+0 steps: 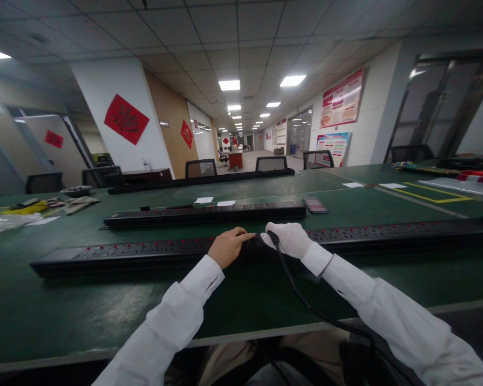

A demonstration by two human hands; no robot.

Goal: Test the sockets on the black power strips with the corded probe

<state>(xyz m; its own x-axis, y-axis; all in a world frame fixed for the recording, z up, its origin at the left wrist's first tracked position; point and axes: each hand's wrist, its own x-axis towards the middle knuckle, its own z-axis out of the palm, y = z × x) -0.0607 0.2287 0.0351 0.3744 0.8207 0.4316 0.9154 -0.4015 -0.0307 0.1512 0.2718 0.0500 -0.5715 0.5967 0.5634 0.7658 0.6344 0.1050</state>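
Observation:
A long black power strip (pixel 137 251) with a row of red dots and sockets lies across the green table. My left hand (pixel 230 246) is bare and rests on the strip near its middle, index finger stretched to the right. Beside it, my right hand (pixel 287 239), in a white glove, has its fingers closed round a black plug (pixel 273 236) at the strip. From the plug a black cable (pixel 293 287) runs down over the table's front edge. The plug's front end is hidden by my fingers.
Behind lies a shorter black strip (pixel 205 215), with white papers (pixel 204 200) beyond it. Farther back is another long black bar (pixel 201 182). A metal bowl (pixel 76 190) and yellow items (pixel 26 207) are at the left. Yellow tape (pixel 438 193) marks the table's right side.

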